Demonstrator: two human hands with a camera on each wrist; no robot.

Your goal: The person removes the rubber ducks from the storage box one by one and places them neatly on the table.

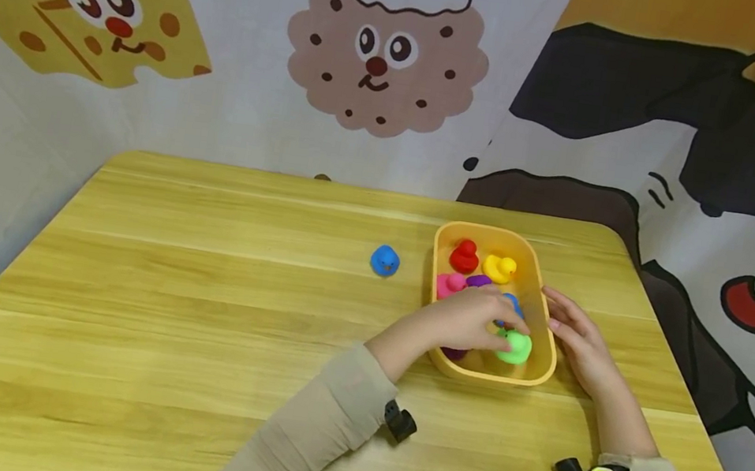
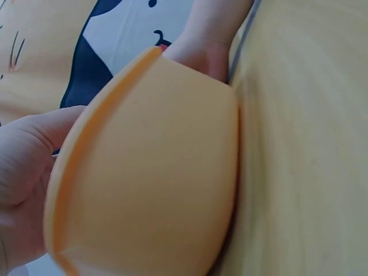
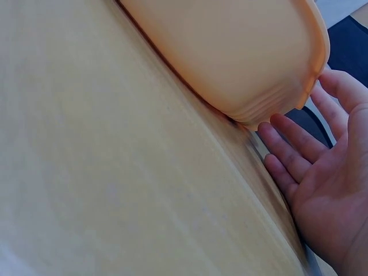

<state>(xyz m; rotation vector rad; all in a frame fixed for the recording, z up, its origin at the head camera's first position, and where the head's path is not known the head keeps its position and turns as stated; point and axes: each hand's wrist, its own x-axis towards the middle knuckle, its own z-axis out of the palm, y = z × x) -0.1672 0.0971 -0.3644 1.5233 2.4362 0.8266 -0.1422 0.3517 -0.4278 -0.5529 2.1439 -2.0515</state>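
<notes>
In the head view a yellow-orange plastic basket [image 1: 488, 376] stands on the table, holding several small rubber ducks. My left hand [image 1: 470, 315] reaches over its left rim and pinches a light green duck [image 1: 516, 349] between thumb and fingers. Beneath and around that hand are a pink duck [image 1: 448, 285], a partly covered blue duck [image 1: 513, 303] and purple ones. The basket wall hides the left fingertips in the left wrist view. Against the basket's outer right side, my right hand [image 1: 581, 346] rests with extended fingers; its fingertips touch the wall in the right wrist view.
A red duck [image 1: 464, 256] and a yellow duck [image 1: 499, 269] sit at the basket's far end. One blue duck [image 1: 385, 261] stands on the wooden table [image 1: 196, 307], left of the basket. A cartoon-printed cloth [image 1: 374, 155] hangs behind the table.
</notes>
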